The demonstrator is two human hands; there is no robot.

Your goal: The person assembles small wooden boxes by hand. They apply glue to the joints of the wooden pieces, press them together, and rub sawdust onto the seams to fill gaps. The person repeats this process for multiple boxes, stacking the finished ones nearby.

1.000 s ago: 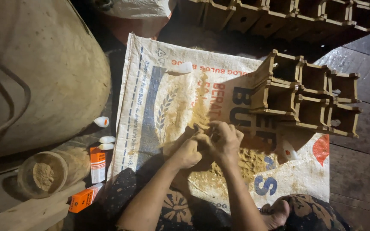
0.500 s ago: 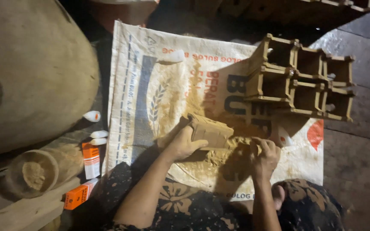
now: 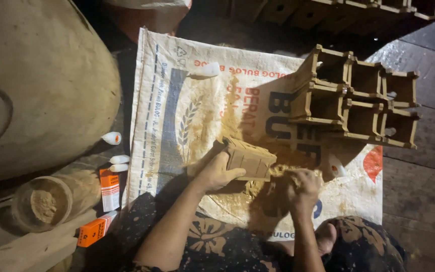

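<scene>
My left hand [image 3: 216, 173] grips a small wooden box [image 3: 248, 158], tilted on its side above a white woven sack [image 3: 177, 100] spread on the floor. My right hand [image 3: 302, 190] is closed over a pinch of sawdust taken from the brown pile [image 3: 258, 194] that lies under both hands. A stack of several open wooden boxes [image 3: 358, 100] stands on the sack's right part, just beyond my hands.
A big burlap sack [image 3: 36, 85] fills the left. Beside it lie a wooden cup of powder [image 3: 44, 204], orange glue cartons [image 3: 109, 189], small white bottles [image 3: 113, 137] and one more bottle [image 3: 205, 69] on the sack. More boxes [image 3: 328, 12] line the top. Plank floor [image 3: 424, 191] at right.
My hands were together at the sack's middle; now the left holds a box, lifted and tilted, and the right has dropped to the sawdust pile. The camera moved closer.
</scene>
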